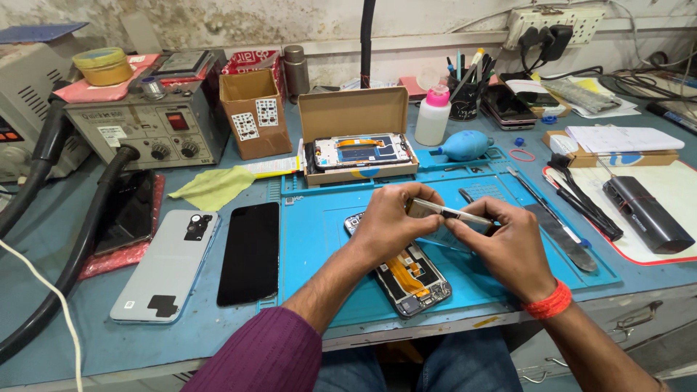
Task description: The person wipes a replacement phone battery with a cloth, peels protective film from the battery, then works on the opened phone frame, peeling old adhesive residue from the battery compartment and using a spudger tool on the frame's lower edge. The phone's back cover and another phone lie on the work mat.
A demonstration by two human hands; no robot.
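Now both hands meet above the blue mat point(327, 239) on the bench point(145, 341). The left hand point(388, 221) and the right hand point(508, 247) pinch together a thin flat strip point(450, 213), one at each end, and the fingers are closed on it. Under the strip hangs a clear film point(443, 238); which hand carries it I cannot tell. Just below the hands an opened phone point(406, 279) lies on the mat, with an orange flex cable showing inside. Left of the mat rest a black screen point(250, 250) and a grey back cover point(168, 265), side by side. Behind the mat stands an open cardboard box point(356, 116) with another phone frame inside. A metal spatula point(559, 236) lies on the mat, near the right hand.
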